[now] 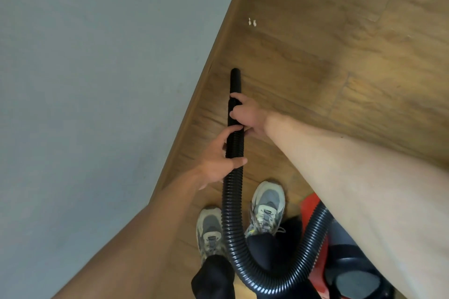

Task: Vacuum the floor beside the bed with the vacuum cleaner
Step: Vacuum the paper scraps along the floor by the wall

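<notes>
A: Well, which step is in hand?

B: The vacuuming itself, I'd judge. A black ribbed vacuum hose (230, 201) loops up from the red canister vacuum cleaner (309, 205) at near right and passes between two grey sneakers (267, 204). Its smooth black nozzle (235, 80) points at the brown wood-plank floor (315, 56), just beside the wooden edge of the grey-blue bed (97, 56) on the left.

A: And the hands?

B: Both are grasping the hose. The right hand (245, 114) has its fingers wrapped round where the ribs meet the nozzle, and the left hand (218, 160) is curled round the ribs nearer in.

A: Next move?

B: Probably pushing the nozzle farther along the bed — small white scraps (252, 22) lie on the floor ahead, well apart from the tip.

A: Any brand or writing?

B: None readable — the right arm hides most of the canister.
</notes>
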Demonstrator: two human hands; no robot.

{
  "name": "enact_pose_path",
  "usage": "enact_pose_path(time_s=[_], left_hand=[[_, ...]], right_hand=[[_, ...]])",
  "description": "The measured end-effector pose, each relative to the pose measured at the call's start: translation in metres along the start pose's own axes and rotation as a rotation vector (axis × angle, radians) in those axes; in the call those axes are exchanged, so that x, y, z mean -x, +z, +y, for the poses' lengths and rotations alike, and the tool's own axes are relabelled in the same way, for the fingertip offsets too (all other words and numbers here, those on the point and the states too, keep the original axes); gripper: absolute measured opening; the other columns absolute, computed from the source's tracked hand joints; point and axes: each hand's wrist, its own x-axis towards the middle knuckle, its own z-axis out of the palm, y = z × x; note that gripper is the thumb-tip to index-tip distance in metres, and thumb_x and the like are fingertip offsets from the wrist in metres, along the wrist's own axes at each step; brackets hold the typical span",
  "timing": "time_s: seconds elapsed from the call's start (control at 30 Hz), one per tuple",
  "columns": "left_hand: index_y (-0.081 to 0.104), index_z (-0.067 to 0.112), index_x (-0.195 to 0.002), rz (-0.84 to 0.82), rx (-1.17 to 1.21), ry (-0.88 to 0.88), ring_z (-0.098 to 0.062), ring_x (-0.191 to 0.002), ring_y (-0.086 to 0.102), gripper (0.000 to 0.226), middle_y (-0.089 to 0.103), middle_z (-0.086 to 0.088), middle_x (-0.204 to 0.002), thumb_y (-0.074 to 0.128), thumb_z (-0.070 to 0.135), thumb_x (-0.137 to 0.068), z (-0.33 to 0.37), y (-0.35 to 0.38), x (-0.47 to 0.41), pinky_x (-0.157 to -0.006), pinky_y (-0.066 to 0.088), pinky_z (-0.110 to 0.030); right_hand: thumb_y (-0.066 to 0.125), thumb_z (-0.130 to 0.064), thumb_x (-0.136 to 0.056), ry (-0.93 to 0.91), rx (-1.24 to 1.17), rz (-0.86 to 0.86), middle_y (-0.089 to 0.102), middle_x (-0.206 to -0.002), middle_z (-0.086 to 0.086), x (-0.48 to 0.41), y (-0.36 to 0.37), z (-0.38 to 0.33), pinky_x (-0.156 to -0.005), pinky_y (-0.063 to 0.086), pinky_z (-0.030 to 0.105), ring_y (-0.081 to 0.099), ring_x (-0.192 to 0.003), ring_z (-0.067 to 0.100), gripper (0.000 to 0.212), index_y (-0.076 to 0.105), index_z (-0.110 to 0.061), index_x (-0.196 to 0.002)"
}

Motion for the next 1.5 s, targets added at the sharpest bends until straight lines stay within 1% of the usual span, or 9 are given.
enact_pose_path(time_s=[0.27, 0.37, 0.5, 0.67, 0.77, 0.83, 0.97, 1.03, 1.5], left_hand=[[0.039, 0.043, -0.143, -0.037, -0.034, 0.068, -0.013, -0.099, 0.06, 0.073, 0.051, 0.014, -0.108, 0.068, 0.003, -0.09, 0.051, -0.001, -0.007, -0.069, 0.063, -0.043], [0.039, 0.044, -0.143, -0.02, -0.046, 0.099, -0.015, -0.103, 0.061, 0.072, 0.051, 0.016, -0.108, 0.069, 0.006, -0.09, 0.062, -0.004, -0.01, -0.075, 0.062, -0.041], [0.04, 0.038, -0.144, 0.001, -0.046, 0.148, -0.001, -0.094, 0.056, 0.071, 0.051, 0.019, -0.105, 0.069, 0.003, -0.089, 0.073, -0.012, -0.016, -0.085, 0.057, -0.03], [0.042, 0.042, -0.141, 0.025, -0.032, 0.145, -0.018, -0.109, 0.059, 0.071, 0.051, 0.019, -0.111, 0.072, 0.006, -0.088, 0.092, -0.018, -0.021, -0.091, 0.056, -0.05], [0.043, 0.044, -0.14, 0.036, -0.015, 0.151, -0.023, -0.117, 0.056, 0.071, 0.051, 0.012, -0.116, 0.072, 0.007, -0.087, 0.101, -0.018, -0.027, -0.093, 0.055, -0.053], [0.042, 0.045, -0.14, 0.032, 0.009, 0.135, -0.024, -0.119, 0.055, 0.071, 0.051, 0.005, -0.122, 0.072, 0.007, -0.088, 0.104, -0.018, -0.031, -0.089, 0.057, -0.05], [0.041, 0.043, -0.142, 0.016, 0.055, 0.07, -0.024, -0.113, 0.057, 0.072, 0.05, -0.003, -0.127, 0.069, 0.004, -0.089, 0.113, -0.018, -0.039, -0.058, 0.061, -0.032], [0.04, 0.043, -0.143, 0.006, 0.051, 0.04, -0.021, -0.108, 0.059, 0.072, 0.05, -0.002, -0.126, 0.069, 0.003, -0.089, 0.113, -0.017, -0.044, -0.053, 0.06, -0.029], [0.041, 0.047, -0.14, 0.024, 0.053, -0.036, -0.024, -0.105, 0.063, 0.07, 0.053, -0.004, -0.123, 0.071, 0.008, -0.089, 0.126, -0.006, -0.071, -0.069, 0.063, -0.044]], right_hand=[[0.038, -0.003, -0.099, -0.013, 0.005, 0.035, 0.053, -0.115, 0.006, 0.009, -0.04, -0.037, -0.066, 0.053, 0.038, 0.056, -0.099, 0.027, 0.058, 0.033, -0.033, -0.149], [0.039, -0.003, -0.099, -0.019, -0.017, 0.049, 0.051, -0.117, 0.005, 0.007, -0.047, -0.05, -0.072, 0.053, 0.041, 0.056, -0.102, 0.027, 0.06, 0.033, -0.034, -0.149], [0.039, -0.002, -0.099, -0.028, -0.067, 0.052, 0.051, -0.118, 0.005, 0.007, -0.051, -0.067, -0.065, 0.051, 0.036, 0.055, -0.102, 0.026, 0.061, 0.033, -0.034, -0.149], [0.04, -0.001, -0.098, -0.053, -0.096, 0.072, 0.051, -0.123, 0.008, 0.006, -0.06, -0.085, -0.06, 0.05, 0.033, 0.056, -0.095, 0.023, 0.062, 0.031, -0.033, -0.151], [0.041, -0.002, -0.098, -0.072, -0.067, 0.082, 0.052, -0.121, 0.007, 0.002, -0.065, -0.095, -0.059, 0.05, 0.033, 0.056, -0.092, 0.022, 0.063, 0.032, -0.034, -0.15], [0.041, -0.002, -0.098, -0.064, -0.055, 0.088, 0.05, -0.119, 0.005, -0.001, -0.069, -0.097, -0.058, 0.049, 0.032, 0.056, -0.092, 0.021, 0.062, 0.033, -0.035, -0.15], [0.04, -0.004, -0.098, -0.045, -0.014, 0.067, 0.05, -0.118, 0.005, -0.011, -0.075, -0.097, -0.056, 0.047, 0.03, 0.055, -0.085, 0.018, 0.061, 0.031, -0.035, -0.15], [0.04, -0.005, -0.098, -0.035, 0.0, 0.051, 0.05, -0.12, 0.006, -0.018, -0.076, -0.094, -0.054, 0.046, 0.03, 0.054, -0.081, 0.015, 0.061, 0.03, -0.035, -0.151], [0.042, -0.003, -0.097, -0.023, 0.037, -0.004, 0.049, -0.137, 0.007, -0.043, -0.098, -0.092, -0.055, 0.047, 0.03, 0.055, -0.085, 0.015, 0.064, 0.03, -0.037, -0.15]])
